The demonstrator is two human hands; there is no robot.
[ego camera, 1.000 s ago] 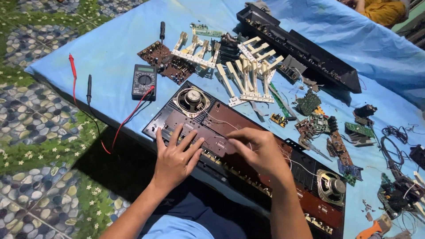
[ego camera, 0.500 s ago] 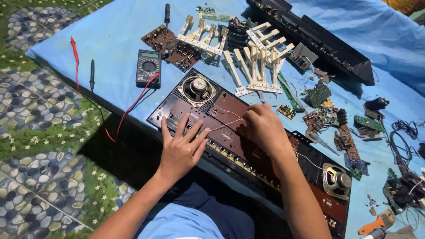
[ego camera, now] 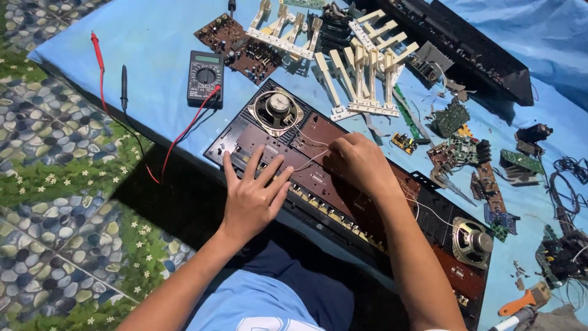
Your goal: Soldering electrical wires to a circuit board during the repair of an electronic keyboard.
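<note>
- Left hand [ego camera: 251, 196] spread flat on opened keyboard case [ego camera: 343, 184], lying on blue sheet [ego camera: 153, 67].
- Right hand [ego camera: 361, 162] curled over thin white wires [ego camera: 309, 144]; pinch unclear.
- Likely rigid, bulky, fragile inside; best gripped by edges.

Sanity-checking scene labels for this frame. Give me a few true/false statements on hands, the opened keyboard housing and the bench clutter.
1. The left hand lies flat with fingers spread on the opened keyboard housing. True.
2. The right hand holds the red probe. False: the red probe lies apart on the blue cloth, far from both hands; the right hand is curled over the brown board by thin white wires.
3. The multimeter lies on the cloth beyond the housing. True.
4. Both speakers have been removed from the housing. False: one speaker sits at its far end, another speaker at the near end.
</note>
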